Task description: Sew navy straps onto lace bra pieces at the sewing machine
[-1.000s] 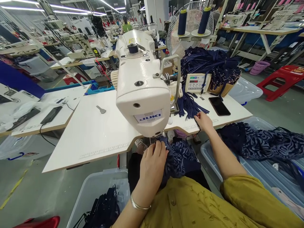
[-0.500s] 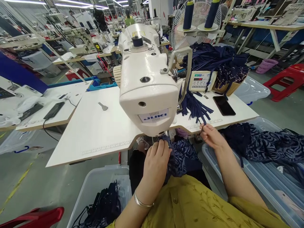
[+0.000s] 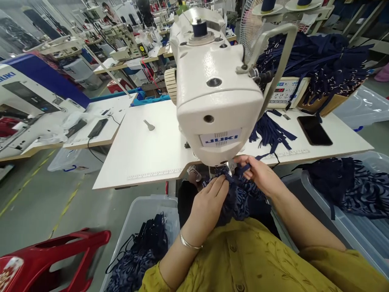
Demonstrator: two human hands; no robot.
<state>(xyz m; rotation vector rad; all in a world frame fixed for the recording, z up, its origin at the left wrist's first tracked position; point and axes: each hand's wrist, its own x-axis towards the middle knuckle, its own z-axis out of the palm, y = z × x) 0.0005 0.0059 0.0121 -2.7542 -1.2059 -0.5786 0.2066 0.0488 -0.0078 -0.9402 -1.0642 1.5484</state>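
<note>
The left hand point(image 3: 209, 198) lies on the garment point(image 3: 240, 200), which bunches over the lap; its thumb is hidden, so I cannot tell if it grips. The right hand point(image 3: 259, 174) has come in pinching a strap point(image 3: 247, 167), apparently bringing both pieces together beneath the machine point(image 3: 219, 85), nearer than the strap pile point(image 3: 273, 132).

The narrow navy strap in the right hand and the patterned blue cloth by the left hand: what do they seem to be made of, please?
The narrow navy strap looks like matte textile, perhaps woven: it bends softly and shows little shine. The patterned blue cloth seems a soft, fairly matte fabric, bunching in folds; fibres cannot be told.
</note>
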